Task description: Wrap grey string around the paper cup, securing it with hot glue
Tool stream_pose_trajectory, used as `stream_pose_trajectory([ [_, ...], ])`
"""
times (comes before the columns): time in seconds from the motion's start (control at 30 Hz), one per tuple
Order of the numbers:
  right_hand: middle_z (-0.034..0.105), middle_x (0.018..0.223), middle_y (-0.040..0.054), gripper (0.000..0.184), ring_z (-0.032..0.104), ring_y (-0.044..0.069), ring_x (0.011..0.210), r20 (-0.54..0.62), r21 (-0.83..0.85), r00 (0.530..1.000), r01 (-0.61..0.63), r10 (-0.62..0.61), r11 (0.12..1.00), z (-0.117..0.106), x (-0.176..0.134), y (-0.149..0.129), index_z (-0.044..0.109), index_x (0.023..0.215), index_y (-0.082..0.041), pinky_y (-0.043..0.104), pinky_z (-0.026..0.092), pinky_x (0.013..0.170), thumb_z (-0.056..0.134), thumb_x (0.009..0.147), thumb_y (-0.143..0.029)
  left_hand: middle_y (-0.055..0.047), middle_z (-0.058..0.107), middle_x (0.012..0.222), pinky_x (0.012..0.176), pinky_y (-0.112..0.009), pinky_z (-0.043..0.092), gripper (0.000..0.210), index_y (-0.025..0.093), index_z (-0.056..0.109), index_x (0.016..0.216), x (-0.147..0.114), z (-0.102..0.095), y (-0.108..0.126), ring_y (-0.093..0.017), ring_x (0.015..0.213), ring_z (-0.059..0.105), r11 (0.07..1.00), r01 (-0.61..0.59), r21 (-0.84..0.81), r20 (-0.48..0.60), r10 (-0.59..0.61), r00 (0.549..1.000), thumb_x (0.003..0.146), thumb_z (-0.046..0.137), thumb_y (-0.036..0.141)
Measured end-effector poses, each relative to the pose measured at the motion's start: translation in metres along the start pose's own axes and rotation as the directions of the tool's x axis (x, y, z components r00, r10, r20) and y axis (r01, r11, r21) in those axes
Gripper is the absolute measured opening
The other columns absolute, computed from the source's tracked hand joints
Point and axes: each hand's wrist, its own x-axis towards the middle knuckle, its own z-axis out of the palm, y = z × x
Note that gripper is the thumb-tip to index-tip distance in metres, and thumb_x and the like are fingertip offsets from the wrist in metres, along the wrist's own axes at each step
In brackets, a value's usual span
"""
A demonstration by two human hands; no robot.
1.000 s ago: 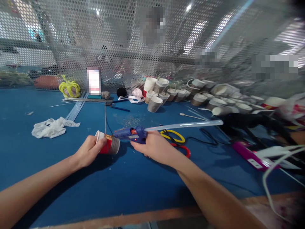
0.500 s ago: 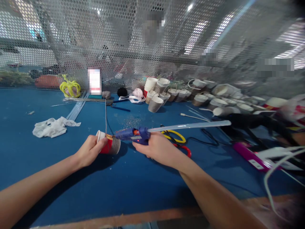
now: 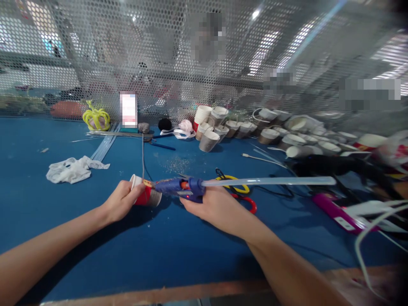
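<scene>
My left hand (image 3: 123, 199) is closed on a red and white paper cup (image 3: 145, 196), tipped on its side. Grey yarn (image 3: 143, 157) is wound round the cup's lower end and runs back to a small grey ball (image 3: 143, 128). In my right hand (image 3: 219, 208) is a blue hot glue gun (image 3: 181, 188), with a small red light showing. Its nozzle meets or nearly meets the cup's side by my left thumb; exact contact cannot be made out. A long clear glue stick (image 3: 270, 181) juts rightward from the gun's back.
Yellow- and red-handled scissors (image 3: 251, 205) lie behind my right hand. Several wrapped cups (image 3: 208, 140) stand along the mesh screen (image 3: 172, 76). A purple power strip (image 3: 334, 214) with cables is at right, white lace (image 3: 72, 170) at left, and a phone (image 3: 128, 111) at the back.
The glue gun has tilted nearer to level, its glue stick's far end dropping. My right hand is slightly lower and further right. The left hand still grips the cup; the view has shifted slightly.
</scene>
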Motion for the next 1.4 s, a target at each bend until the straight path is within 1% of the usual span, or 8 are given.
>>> stream_pose_trajectory([
  [0.33, 0.049, 0.042, -0.0026, 0.018, 0.044, 0.008, 0.036, -0.021, 0.240, 0.984, -0.167, 0.178, 0.956, -0.009, 0.017, 0.012, 0.050, 0.062, -0.015, 0.020, 0.036, 0.039, 0.049, 0.068, -0.032, 0.004, 0.032, 0.048, 0.041, -0.019, 0.025, 0.036, 0.014, 0.039, 0.050, -0.001, 0.002, 0.001, -0.008, 0.045, 0.029, 0.997, -0.068, 0.037, -0.037, 0.069, 0.997, 0.077, 0.031, 0.036],
  [0.47, 0.061, 0.074, 0.0054, 0.025, 0.055, 0.014, 0.063, -0.212, 0.104, 0.959, -0.171, 0.190, 0.980, -0.012, 0.040, 0.033, 0.054, 0.081, -0.014, 0.022, 0.041, 0.055, 0.052, 0.067, -0.035, 0.004, 0.031, 0.048, 0.042, -0.019, 0.026, 0.036, 0.015, 0.036, 0.048, -0.004, 0.003, 0.002, -0.007, 0.045, 0.028, 0.978, -0.176, 0.111, -0.030, 0.180, 0.983, 0.079, 0.030, 0.032],
  [0.57, 0.061, 0.075, 0.0086, 0.027, 0.055, 0.016, 0.065, -0.178, -0.101, 0.953, -0.267, 0.247, 0.958, -0.007, 0.059, 0.045, 0.055, 0.079, -0.012, 0.023, 0.039, 0.054, 0.047, 0.072, -0.036, 0.004, 0.035, 0.049, 0.046, -0.020, 0.029, 0.034, 0.015, 0.038, 0.051, -0.007, 0.003, 0.002, -0.008, 0.046, 0.031, 0.954, -0.265, 0.139, -0.016, 0.270, 0.963, 0.081, 0.028, 0.028],
  [0.77, 0.060, 0.060, 0.0090, 0.036, 0.056, 0.017, 0.058, -0.140, -0.209, 0.945, -0.321, 0.297, 0.924, 0.012, 0.092, 0.066, 0.057, 0.062, -0.013, 0.024, 0.037, 0.052, 0.040, 0.076, -0.041, 0.001, 0.039, 0.050, 0.048, -0.023, 0.030, 0.032, 0.015, 0.040, 0.051, -0.012, 0.002, 0.006, -0.009, 0.046, 0.033, 0.842, -0.492, 0.222, 0.042, 0.496, 0.868, 0.080, 0.029, 0.021],
  [1.03, 0.057, 0.089, 0.0173, 0.035, 0.049, 0.025, 0.088, -0.197, -0.278, 0.957, -0.264, 0.214, 0.923, 0.019, 0.092, 0.045, 0.061, 0.075, -0.008, 0.030, 0.035, 0.067, 0.041, 0.077, -0.037, -0.002, 0.047, 0.055, 0.053, -0.025, 0.033, 0.028, 0.014, 0.046, 0.057, -0.013, 0.002, 0.010, -0.011, 0.051, 0.039, 0.789, -0.573, 0.224, 0.087, 0.569, 0.818, 0.080, 0.029, 0.016],
  [1.13, 0.061, 0.072, 0.0040, 0.043, 0.053, 0.014, 0.069, -0.014, -0.171, 0.996, -0.088, 0.087, 0.981, 0.024, 0.080, 0.014, 0.062, 0.068, -0.016, 0.022, 0.037, 0.059, 0.035, 0.076, -0.049, -0.001, 0.044, 0.053, 0.051, -0.024, 0.031, 0.028, 0.015, 0.043, 0.055, -0.014, 0.003, 0.011, -0.011, 0.049, 0.037, 0.794, -0.556, 0.246, 0.105, 0.548, 0.830, 0.079, 0.029, 0.017],
  [1.23, 0.059, 0.067, 0.0018, 0.044, 0.051, 0.010, 0.060, 0.280, 0.314, 0.943, 0.085, -0.178, 0.946, 0.033, 0.071, -0.012, 0.061, 0.071, -0.015, 0.020, 0.037, 0.053, 0.034, 0.076, -0.049, 0.000, 0.041, 0.050, 0.049, -0.024, 0.029, 0.030, 0.016, 0.039, 0.051, -0.014, 0.003, 0.010, -0.010, 0.047, 0.034, 0.792, -0.549, 0.268, 0.096, 0.545, 0.833, 0.079, 0.030, 0.017],
  [1.4, 0.058, 0.071, 0.0024, 0.021, 0.052, 0.009, 0.063, 0.101, 0.661, 0.987, 0.028, -0.125, 0.750, 0.041, 0.069, -0.023, 0.056, 0.069, -0.012, 0.022, 0.041, 0.063, 0.055, 0.067, -0.033, 0.001, 0.039, 0.052, 0.048, -0.023, 0.029, 0.030, 0.016, 0.036, 0.051, -0.015, 0.004, 0.009, -0.009, 0.047, 0.032, 0.851, -0.487, 0.197, 0.095, 0.477, 0.874, 0.079, 0.029, 0.021],
])
